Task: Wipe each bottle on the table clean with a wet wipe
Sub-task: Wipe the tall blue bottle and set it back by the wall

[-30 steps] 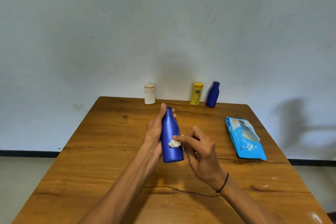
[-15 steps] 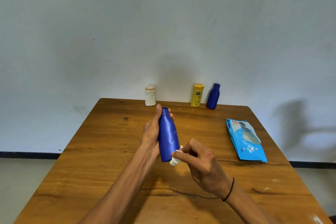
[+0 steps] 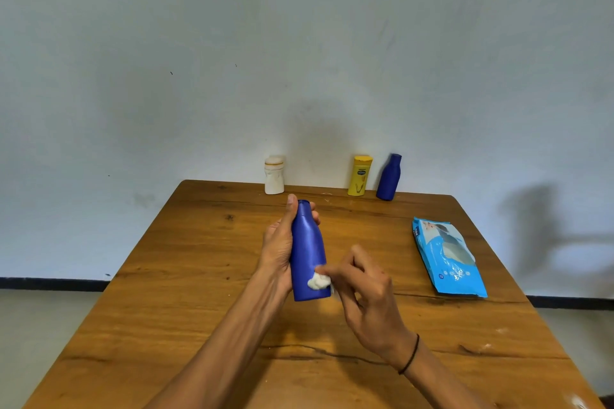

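My left hand (image 3: 279, 246) grips the blue bottle (image 3: 309, 252) at frame centre, held up over the table (image 3: 172, 276), thumb up by the cap; its long axis runs near vertical, cap toward the top of the frame, base toward me; my right hand (image 3: 368, 295) pinches a balled wipe (image 3: 318, 281) against the lower body, just right of the bottle; I judge the next stroke runs up that axis; the white (image 3: 274, 175), yellow (image 3: 359, 175) and second blue bottle (image 3: 388, 177) stand along the far edge; the pack (image 3: 448, 259) lies at right.
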Tool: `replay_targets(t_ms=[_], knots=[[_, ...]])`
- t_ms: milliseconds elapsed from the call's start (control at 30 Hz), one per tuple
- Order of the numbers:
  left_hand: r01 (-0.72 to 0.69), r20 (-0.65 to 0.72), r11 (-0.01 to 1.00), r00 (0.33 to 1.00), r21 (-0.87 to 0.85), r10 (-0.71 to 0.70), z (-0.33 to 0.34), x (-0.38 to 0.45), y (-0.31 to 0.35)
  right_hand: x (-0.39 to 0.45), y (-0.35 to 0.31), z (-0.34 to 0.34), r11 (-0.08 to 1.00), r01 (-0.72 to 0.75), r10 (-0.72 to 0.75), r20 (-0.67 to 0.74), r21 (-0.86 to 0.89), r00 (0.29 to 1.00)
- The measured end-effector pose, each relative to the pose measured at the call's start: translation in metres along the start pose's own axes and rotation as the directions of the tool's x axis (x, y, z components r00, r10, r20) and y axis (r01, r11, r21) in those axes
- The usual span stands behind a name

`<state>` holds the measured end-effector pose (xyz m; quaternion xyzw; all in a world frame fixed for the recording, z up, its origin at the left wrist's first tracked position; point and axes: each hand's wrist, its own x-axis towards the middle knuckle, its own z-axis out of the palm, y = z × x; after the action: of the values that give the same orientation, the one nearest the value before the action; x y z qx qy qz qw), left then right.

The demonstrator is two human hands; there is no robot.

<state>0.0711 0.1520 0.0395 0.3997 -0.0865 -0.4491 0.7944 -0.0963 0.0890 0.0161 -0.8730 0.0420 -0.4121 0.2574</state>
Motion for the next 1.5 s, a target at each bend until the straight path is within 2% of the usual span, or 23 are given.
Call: replay_targets(t_ms=[233,400,600,700,833,933,1133,1300,1500], knots=[[-0.025,0.005,1.0,1.0,0.015,0.025,0.002,-0.003,0.001,-0.015,0.0,0.0,0.999,0.044,-0.044,0.001,-0.02,0.999],[-0.024,0.059,0.998,0.998,0.05,0.022,0.01,-0.009,-0.002,0.026,0.006,0.004,0.997,-0.006,-0.001,-0.097,-0.072,0.995],[-0.021,0.028,0.994,0.999,0.106,0.018,0.015,-0.015,-0.011,0.057,0.01,0.01,0.994,-0.093,0.083,-0.169,-0.054,0.982],[-0.034,0.005,0.993,0.999,0.111,0.034,0.013,-0.013,-0.009,0.053,0.009,0.008,0.997,-0.074,0.068,-0.142,-0.038,0.988],[-0.067,0.004,0.997,0.998,0.048,0.066,0.007,-0.007,0.001,0.025,0.01,0.006,0.998,0.009,-0.01,-0.022,-0.061,1.0],[-0.088,-0.005,0.992,0.996,0.092,0.089,0.006,-0.007,0.005,-0.003,0.008,0.006,0.996,0.047,-0.045,0.029,-0.07,0.999],[-0.069,0.007,0.994,0.998,0.081,0.068,0.009,-0.009,-0.001,0.01,0.007,0.008,0.995,0.02,-0.026,-0.059,-0.096,0.998],[-0.044,0.001,0.992,0.999,0.116,0.044,0.013,-0.014,-0.007,0.049,0.006,0.006,0.996,-0.074,0.067,-0.142,-0.042,0.988],[-0.043,-0.05,0.999,0.998,0.033,0.045,0.003,-0.007,0.0,0.014,0.004,0.006,0.994,0.08,-0.08,0.005,-0.072,0.997]])
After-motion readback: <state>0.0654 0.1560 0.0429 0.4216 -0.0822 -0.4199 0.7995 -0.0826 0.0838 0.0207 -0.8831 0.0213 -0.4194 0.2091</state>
